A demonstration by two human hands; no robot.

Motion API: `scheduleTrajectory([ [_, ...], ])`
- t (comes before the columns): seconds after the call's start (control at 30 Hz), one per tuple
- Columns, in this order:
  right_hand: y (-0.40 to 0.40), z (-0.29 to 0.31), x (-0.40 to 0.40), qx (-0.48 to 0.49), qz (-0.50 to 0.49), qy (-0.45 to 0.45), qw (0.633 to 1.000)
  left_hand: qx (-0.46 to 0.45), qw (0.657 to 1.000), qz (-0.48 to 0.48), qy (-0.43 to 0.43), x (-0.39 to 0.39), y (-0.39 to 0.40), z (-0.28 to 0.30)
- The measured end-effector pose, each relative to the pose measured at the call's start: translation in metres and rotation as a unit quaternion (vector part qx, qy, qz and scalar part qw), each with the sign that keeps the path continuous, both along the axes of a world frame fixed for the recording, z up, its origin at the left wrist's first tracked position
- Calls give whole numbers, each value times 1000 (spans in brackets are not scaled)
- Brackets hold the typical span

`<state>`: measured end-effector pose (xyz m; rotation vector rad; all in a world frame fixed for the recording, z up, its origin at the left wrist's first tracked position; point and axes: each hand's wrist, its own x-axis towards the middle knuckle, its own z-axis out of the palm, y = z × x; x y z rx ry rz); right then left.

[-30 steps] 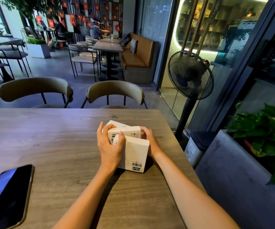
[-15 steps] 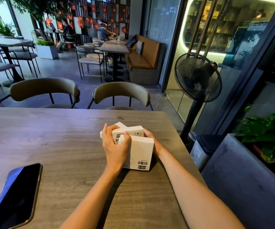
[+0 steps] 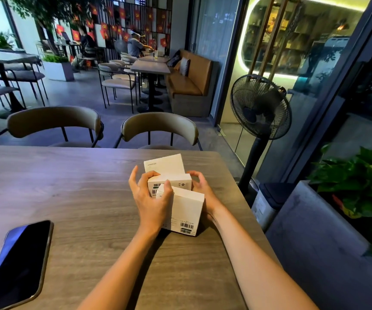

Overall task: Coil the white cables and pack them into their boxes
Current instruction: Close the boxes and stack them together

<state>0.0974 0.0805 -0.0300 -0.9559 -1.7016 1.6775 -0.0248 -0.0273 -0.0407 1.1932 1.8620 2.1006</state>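
boxes (image 3: 176, 193) – three white, closed, overlapping in a row near table (image 3: 80, 186) right edge | left hand (image 3: 151, 198) fingers curled, touching the nearer two | right hand (image 3: 199, 186) loosely curled beside them, grip unclear | no cable visible – packing looks done

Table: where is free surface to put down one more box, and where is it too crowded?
Bare wood lies between the phone and the left hand, and across the table's far left, before the chairs. It is crowded around the three white boxes, flanked by both hands, the right hand near the table's right edge.
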Motion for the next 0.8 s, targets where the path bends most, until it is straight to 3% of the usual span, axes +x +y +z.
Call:
scheduleTrajectory([
  [0.17,-12,-2,7,-32,27,17,999,7,1000,-7,-11,5,-6,-9],
  [0.37,-33,0,19,-82,-32,18,996,-45,999,1,13,10,-16,-9],
  [0.53,-57,10,42,-26,-76,100,992,-12,996,-80,-32,22,-15,-9],
  [0.67,-68,6,45,0,-124,143,982,-23,968,-230,-102,36,-10,-1],
  [0.8,-58,8,40,30,-187,138,972,-67,948,-297,-88,39,-8,-3],
])
